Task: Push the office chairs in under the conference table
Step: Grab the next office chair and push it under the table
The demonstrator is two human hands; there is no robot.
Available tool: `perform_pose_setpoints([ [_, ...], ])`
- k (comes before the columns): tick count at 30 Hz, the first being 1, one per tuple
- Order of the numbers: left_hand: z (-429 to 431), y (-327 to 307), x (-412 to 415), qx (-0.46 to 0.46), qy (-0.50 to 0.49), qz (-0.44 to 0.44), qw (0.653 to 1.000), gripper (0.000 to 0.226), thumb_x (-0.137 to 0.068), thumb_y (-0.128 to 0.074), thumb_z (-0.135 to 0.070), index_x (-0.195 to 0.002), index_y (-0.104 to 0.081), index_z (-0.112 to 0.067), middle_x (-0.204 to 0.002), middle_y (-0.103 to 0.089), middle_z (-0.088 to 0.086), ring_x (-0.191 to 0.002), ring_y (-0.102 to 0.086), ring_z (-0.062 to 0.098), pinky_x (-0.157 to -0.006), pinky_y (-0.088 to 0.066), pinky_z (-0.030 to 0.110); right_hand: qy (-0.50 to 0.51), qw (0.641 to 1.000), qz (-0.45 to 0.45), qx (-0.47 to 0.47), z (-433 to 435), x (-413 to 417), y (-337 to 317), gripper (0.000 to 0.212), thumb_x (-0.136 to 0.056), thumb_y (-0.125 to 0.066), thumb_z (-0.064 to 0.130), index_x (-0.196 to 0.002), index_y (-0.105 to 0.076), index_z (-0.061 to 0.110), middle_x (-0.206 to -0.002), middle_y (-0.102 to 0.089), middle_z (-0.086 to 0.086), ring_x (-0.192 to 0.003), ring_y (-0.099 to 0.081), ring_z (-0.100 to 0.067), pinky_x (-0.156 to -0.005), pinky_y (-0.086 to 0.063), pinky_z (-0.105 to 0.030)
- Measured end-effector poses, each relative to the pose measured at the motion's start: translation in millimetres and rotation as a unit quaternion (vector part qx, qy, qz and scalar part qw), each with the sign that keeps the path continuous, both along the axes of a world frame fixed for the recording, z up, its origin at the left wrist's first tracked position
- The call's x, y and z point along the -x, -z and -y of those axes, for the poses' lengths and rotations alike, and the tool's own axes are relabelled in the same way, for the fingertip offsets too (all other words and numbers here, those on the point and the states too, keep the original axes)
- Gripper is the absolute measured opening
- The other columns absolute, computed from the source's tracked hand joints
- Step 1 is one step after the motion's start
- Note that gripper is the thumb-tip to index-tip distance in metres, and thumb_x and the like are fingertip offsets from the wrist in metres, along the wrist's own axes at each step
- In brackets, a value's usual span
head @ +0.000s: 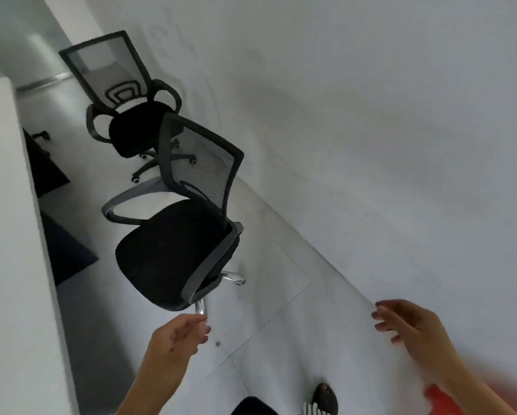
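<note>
The view is tilted. A black mesh-back office chair stands in the middle, its seat facing the white conference table along the left edge, a gap of floor between them. A second black chair stands farther back, also away from the table. My left hand hovers just below the near chair's seat and chrome base leg, fingers loosely curled, holding nothing. Out at the lower right, near the wall, my right hand is spread and empty. Neither hand touches a chair.
A white wall runs along the right, close behind the chairs. Pale floor tiles lie between wall and table. Dark seats of other chairs show under the table edge. My shoe is at the bottom.
</note>
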State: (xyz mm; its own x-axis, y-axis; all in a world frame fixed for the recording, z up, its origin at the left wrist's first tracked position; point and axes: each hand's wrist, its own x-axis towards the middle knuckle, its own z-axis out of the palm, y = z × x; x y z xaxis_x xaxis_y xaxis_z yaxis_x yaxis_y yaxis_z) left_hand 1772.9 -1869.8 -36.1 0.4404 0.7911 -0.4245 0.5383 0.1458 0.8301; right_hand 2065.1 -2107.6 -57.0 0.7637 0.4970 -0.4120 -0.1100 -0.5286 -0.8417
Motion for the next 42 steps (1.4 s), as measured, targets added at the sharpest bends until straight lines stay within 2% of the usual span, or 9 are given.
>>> perform_pose_setpoints([
  [8,-75.8,18.0,-36.3,0.039,-0.109,-0.004,0.993,0.012,-0.090,-0.057,-0.013,-0.089,-0.069,-0.016,-0.079,-0.075,0.005,-0.083,-0.069,0.025,-0.075,-0.053,0.035,-0.112,0.994,0.016,0.002,-155.3,-81.0,-3.0,0.009,-0.089,-0.062,0.014,-0.090,-0.071,0.017,-0.078,-0.076,0.003,-0.067,-0.071,-0.009,-0.062,-0.050,-0.031],
  [17,-262.2,-3.4,-130.3,-0.037,-0.040,0.019,0.998,0.013,-0.092,-0.056,-0.022,-0.095,-0.067,-0.029,-0.088,-0.075,-0.004,-0.083,-0.069,0.002,-0.072,-0.053,0.021,-0.123,0.991,0.046,-0.014,-325.3,-137.3,-25.0,0.010,-0.088,-0.062,0.014,-0.090,-0.071,0.017,-0.079,-0.076,0.004,-0.069,-0.072,-0.010,-0.064,-0.052,-0.033],
  [24,-359.4,-8.1,-204.9,-0.050,-0.021,0.019,0.998,0.013,-0.090,-0.057,-0.028,-0.102,-0.063,-0.029,-0.094,-0.071,-0.005,-0.089,-0.067,0.005,-0.084,-0.054,0.026,-0.130,0.990,0.046,-0.039,-432.6,-183.4,-35.5,0.010,-0.089,-0.061,0.013,-0.093,-0.071,0.015,-0.081,-0.076,0.003,-0.072,-0.072,-0.013,-0.065,-0.052,-0.034],
  [26,-374.4,-0.2,-227.6,-0.040,-0.023,0.011,0.999,0.021,-0.089,-0.058,-0.031,-0.109,-0.061,-0.026,-0.097,-0.068,-0.005,-0.092,-0.064,0.007,-0.087,-0.054,0.029,-0.146,0.987,0.045,-0.040,-464.0,-200.7,-32.6,0.011,-0.090,-0.060,0.014,-0.094,-0.070,0.016,-0.082,-0.076,0.004,-0.073,-0.072,-0.012,-0.066,-0.053,-0.033],
  [30,-399.8,18.3,-279.7,-0.026,-0.039,-0.012,0.999,0.046,-0.088,-0.058,-0.040,-0.128,-0.050,-0.021,-0.116,-0.060,-0.008,-0.103,-0.058,0.005,-0.086,-0.047,0.020,-0.186,0.980,0.035,-0.054,-541.0,-240.4,-24.9,0.011,-0.090,-0.060,0.017,-0.095,-0.070,0.018,-0.083,-0.076,0.004,-0.073,-0.072,-0.012,-0.067,-0.054,-0.033],
  [33,-413.3,32.5,-321.5,-0.004,-0.066,-0.037,0.997,0.072,-0.083,-0.059,-0.051,-0.142,-0.033,-0.019,-0.143,-0.041,-0.005,-0.127,-0.044,0.012,-0.106,-0.039,0.032,-0.221,0.972,0.018,-0.073,-604.3,-268.2,-18.6,0.011,-0.090,-0.061,0.018,-0.096,-0.070,0.016,-0.082,-0.076,0.001,-0.073,-0.073,-0.014,-0.065,-0.054,-0.032],
  [36,-420.0,44.4,-359.2,0.031,-0.099,-0.080,0.991,0.095,-0.075,-0.061,-0.061,-0.148,-0.016,-0.021,-0.154,-0.023,-0.002,-0.139,-0.031,0.018,-0.113,-0.032,0.044,-0.260,0.962,-0.006,-0.088,-668.2,-286.8,-16.1,0.013,-0.091,-0.060,0.017,-0.098,-0.069,0.011,-0.084,-0.075,-0.004,-0.069,-0.072,-0.012,-0.064,-0.053,-0.032],
  [39,-421.4,55.7,-380.9,0.026,-0.102,-0.175,0.979,0.102,-0.073,-0.063,-0.060,-0.149,-0.005,-0.025,-0.158,-0.010,-0.001,-0.143,-0.020,0.022,-0.112,-0.031,0.051,-0.299,0.949,-0.028,-0.096,-725.5,-291.7,-15.0,0.013,-0.091,-0.058,0.016,-0.098,-0.068,0.010,-0.085,-0.074,-0.004,-0.064,-0.070,-0.007,-0.062,-0.052,-0.028],
  [42,-419.5,61.4,-385.0,0.042,-0.125,-0.201,0.971,0.101,-0.072,-0.066,-0.049,-0.148,-0.001,-0.030,-0.159,-0.007,-0.007,-0.143,-0.019,0.021,-0.111,-0.032,0.050,-0.347,0.932,-0.050,-0.094,-766.4,-285.4,-11.7,0.015,-0.091,-0.059,0.019,-0.100,-0.068,0.011,-0.085,-0.074,-0.004,-0.063,-0.070,-0.006,-0.061,-0.051,-0.026],
])
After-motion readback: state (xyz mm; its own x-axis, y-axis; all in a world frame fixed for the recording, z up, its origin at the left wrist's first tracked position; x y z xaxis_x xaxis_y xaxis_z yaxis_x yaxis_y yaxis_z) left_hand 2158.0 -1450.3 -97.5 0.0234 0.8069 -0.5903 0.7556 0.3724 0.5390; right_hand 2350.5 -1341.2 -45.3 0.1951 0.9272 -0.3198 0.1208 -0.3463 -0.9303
